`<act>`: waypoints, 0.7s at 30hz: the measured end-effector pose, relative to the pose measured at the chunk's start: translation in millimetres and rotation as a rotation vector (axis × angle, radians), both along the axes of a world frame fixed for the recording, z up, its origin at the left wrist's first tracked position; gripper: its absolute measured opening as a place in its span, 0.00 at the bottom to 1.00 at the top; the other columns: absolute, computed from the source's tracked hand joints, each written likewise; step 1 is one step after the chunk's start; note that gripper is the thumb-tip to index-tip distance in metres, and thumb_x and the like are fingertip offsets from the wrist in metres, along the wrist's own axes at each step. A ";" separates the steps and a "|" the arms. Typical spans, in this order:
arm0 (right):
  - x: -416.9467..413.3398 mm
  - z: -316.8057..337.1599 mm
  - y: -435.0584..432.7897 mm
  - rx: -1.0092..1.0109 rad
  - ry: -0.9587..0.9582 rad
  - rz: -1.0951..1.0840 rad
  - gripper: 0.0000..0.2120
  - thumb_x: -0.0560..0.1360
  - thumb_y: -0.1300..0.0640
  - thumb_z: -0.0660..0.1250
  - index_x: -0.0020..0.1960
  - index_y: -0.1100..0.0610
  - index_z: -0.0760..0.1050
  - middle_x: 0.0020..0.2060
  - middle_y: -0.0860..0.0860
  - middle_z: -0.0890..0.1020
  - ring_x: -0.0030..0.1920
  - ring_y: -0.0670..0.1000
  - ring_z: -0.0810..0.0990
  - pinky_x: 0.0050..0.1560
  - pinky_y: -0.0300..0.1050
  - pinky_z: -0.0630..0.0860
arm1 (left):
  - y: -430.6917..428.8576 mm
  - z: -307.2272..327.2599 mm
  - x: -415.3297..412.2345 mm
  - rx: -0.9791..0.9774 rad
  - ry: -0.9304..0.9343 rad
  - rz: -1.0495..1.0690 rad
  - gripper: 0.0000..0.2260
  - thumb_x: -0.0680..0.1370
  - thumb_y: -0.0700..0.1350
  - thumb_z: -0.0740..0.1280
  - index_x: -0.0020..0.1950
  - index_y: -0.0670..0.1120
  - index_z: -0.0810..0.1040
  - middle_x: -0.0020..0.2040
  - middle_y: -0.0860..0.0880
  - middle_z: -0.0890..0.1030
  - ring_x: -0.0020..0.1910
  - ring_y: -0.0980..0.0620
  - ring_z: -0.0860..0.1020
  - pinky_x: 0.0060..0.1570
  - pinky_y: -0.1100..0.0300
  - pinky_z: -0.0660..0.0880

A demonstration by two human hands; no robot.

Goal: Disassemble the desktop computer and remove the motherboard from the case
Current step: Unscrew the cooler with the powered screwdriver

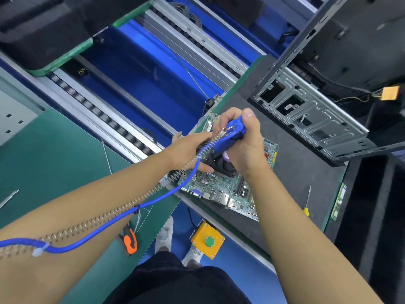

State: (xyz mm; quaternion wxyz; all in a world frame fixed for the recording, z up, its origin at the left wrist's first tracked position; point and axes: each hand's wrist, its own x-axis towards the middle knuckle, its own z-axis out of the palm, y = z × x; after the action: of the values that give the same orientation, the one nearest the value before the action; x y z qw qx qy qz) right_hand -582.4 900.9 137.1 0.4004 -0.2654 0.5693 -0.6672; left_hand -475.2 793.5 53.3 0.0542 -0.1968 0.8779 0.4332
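The green motherboard (221, 187) lies flat on the dark mat, outside the case. Its black cooler fan (223, 164) sits at the board's middle, partly hidden by my hands. My right hand (245, 145) grips a blue electric screwdriver (230, 137), held upright over the cooler. My left hand (188, 150) rests on the board beside the cooler, its fingers lying along the fan's left side. The open computer case (311, 110) lies at the upper right, its grey metal tray bare.
A blue cable and coiled spring (122, 216) run from the screwdriver across my left forearm. A yellow-handled screwdriver (306, 205) and a memory stick (338, 202) lie on the mat at the right. An orange-handled tool (130, 240) lies on the green bench. A yellow button box (208, 240) hangs below the edge.
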 end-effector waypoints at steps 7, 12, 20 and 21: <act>-38.2 10.8 25.2 0.041 0.066 -0.223 0.20 0.72 0.39 0.59 0.34 0.54 0.76 0.33 0.65 0.71 0.32 0.61 0.66 0.37 0.47 0.62 | 18.0 -1.0 -22.3 -0.374 0.232 0.005 0.50 0.53 0.77 0.71 0.72 0.66 0.58 0.71 0.52 0.65 0.71 0.46 0.61 0.69 0.39 0.58; -59.2 3.1 47.7 0.028 0.062 -0.293 0.18 0.72 0.40 0.60 0.34 0.52 0.76 0.32 0.52 0.77 0.34 0.52 0.71 0.41 0.49 0.66 | 39.8 18.5 -41.7 -0.676 0.219 -0.169 0.53 0.58 0.82 0.59 0.77 0.54 0.64 0.77 0.50 0.62 0.77 0.45 0.57 0.73 0.42 0.53; -70.9 -14.3 57.7 0.044 0.011 -0.363 0.17 0.72 0.42 0.59 0.36 0.53 0.76 0.30 0.52 0.77 0.32 0.55 0.71 0.37 0.48 0.67 | 50.5 3.5 -58.3 -0.572 0.176 -0.231 0.39 0.62 0.74 0.65 0.65 0.52 0.70 0.57 0.54 0.74 0.52 0.52 0.72 0.54 0.51 0.72; -70.6 -16.2 57.5 0.032 0.003 -0.361 0.16 0.72 0.42 0.59 0.36 0.53 0.76 0.30 0.52 0.77 0.32 0.55 0.71 0.37 0.48 0.68 | 50.5 0.9 -58.3 -0.543 0.197 -0.224 0.38 0.62 0.74 0.66 0.64 0.53 0.70 0.55 0.54 0.74 0.51 0.52 0.71 0.52 0.50 0.72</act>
State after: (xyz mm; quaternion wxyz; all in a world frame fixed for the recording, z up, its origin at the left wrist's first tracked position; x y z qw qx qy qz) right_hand -652.9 958.4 120.9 0.2776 -0.1535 0.6186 -0.7188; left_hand -533.5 844.0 54.2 -0.0383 -0.0633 0.9788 0.1911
